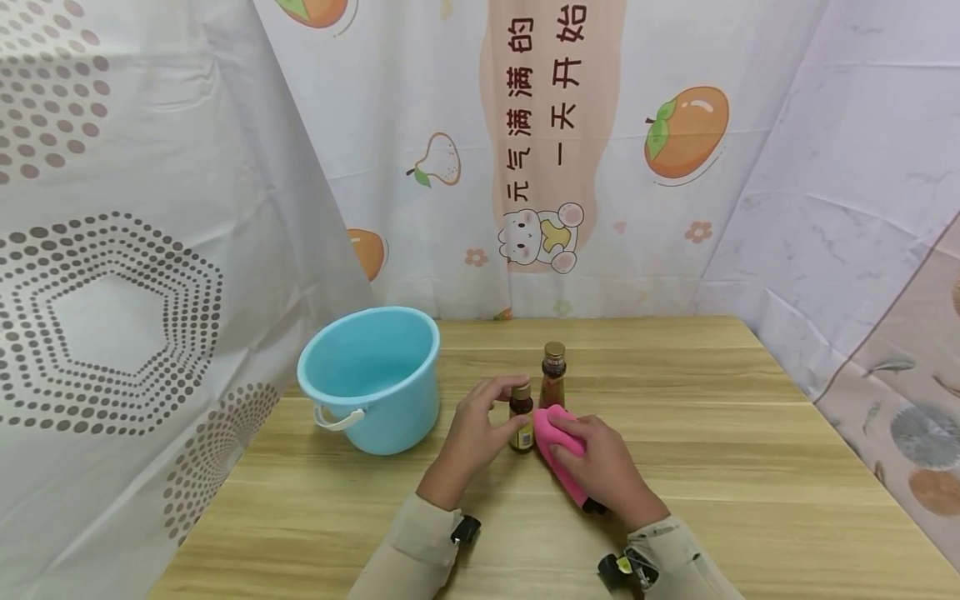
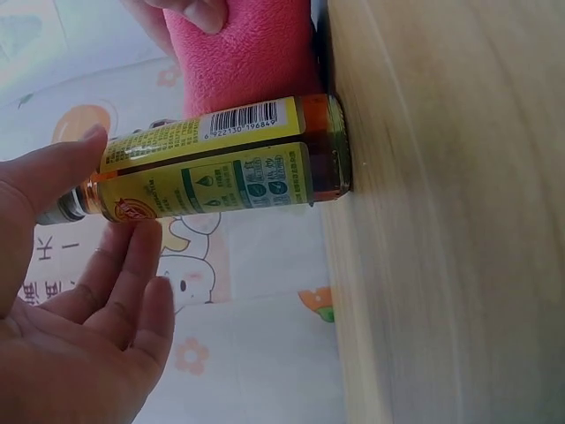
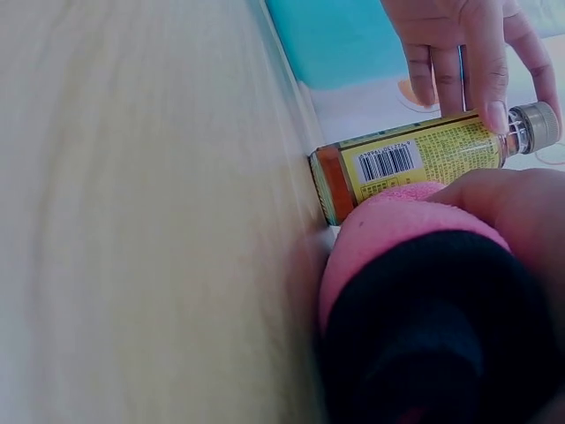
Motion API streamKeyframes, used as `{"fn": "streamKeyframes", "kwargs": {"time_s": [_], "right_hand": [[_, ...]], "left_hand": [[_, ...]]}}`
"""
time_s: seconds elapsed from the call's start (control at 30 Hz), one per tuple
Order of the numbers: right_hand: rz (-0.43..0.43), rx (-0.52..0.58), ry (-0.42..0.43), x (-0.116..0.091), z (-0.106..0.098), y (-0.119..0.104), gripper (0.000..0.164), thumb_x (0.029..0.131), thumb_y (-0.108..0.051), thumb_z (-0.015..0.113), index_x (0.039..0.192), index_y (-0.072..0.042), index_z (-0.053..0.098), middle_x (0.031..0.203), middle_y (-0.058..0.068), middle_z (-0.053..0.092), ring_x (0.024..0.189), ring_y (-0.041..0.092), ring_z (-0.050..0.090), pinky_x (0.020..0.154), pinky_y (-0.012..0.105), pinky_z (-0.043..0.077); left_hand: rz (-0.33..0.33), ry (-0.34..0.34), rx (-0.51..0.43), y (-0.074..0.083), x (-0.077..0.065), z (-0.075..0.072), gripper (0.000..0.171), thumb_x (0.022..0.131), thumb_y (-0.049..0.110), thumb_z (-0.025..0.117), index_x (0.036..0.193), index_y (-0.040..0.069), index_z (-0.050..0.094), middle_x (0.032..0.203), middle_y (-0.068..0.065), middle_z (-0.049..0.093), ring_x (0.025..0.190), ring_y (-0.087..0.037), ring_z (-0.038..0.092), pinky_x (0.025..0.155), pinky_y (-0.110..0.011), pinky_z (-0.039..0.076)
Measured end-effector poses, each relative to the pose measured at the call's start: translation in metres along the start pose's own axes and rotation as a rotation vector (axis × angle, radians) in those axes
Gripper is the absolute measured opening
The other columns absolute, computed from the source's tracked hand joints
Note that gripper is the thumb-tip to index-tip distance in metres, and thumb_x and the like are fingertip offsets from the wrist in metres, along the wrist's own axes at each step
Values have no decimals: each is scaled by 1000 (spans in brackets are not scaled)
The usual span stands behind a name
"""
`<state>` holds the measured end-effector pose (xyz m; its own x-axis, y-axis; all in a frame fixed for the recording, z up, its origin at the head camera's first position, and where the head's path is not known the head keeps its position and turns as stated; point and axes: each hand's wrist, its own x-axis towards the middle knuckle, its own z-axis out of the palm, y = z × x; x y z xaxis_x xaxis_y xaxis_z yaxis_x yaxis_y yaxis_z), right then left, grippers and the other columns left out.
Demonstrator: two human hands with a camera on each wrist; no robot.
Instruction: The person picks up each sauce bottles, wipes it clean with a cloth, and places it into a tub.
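In the head view, my left hand (image 1: 476, 429) is at a small glass bottle (image 1: 521, 434) with a yellow-green label and metal cap, which stands upright on the table. Its thumb lies against the bottle near the neck, and the index finger curves round by the cap; the other fingers are spread. My right hand (image 1: 600, 467) grips a soft pink plush item (image 1: 558, 450) with a black end (image 3: 433, 327). The pink item leans close beside the labelled bottle (image 2: 212, 168). Just behind stands a second bottle (image 1: 553, 371) with a gold cap, its lower part hidden.
A light blue bucket (image 1: 401, 417) with a white handle stands at the left of the wooden table (image 1: 712, 433). Printed curtains (image 1: 450, 250) hang along the table's back edge and on both sides.
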<state>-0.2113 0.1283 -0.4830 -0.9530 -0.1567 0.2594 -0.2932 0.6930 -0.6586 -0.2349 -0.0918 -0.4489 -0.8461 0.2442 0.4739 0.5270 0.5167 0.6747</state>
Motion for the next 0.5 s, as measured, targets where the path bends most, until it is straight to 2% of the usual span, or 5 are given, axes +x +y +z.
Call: {"fn": "streamKeyframes", "kwargs": {"time_s": [0.23, 0.5], "right_hand": [[-4, -12, 14, 0, 0, -1, 42, 89, -23, 81, 130, -15, 74, 113, 10, 71, 86, 16, 60, 73, 31, 52], [-13, 45, 59, -1, 0, -2, 44, 89, -22, 81, 132, -18, 73, 112, 10, 70, 88, 17, 62, 71, 29, 54]], "left_hand": [[7, 18, 14, -1, 0, -1, 52, 92, 19, 81, 137, 37, 62, 123, 7, 67, 108, -12, 65, 91, -49, 58], [20, 14, -4, -1, 0, -2, 51, 92, 16, 80, 137, 32, 63, 124, 5, 68, 108, -13, 67, 94, -50, 59]]}}
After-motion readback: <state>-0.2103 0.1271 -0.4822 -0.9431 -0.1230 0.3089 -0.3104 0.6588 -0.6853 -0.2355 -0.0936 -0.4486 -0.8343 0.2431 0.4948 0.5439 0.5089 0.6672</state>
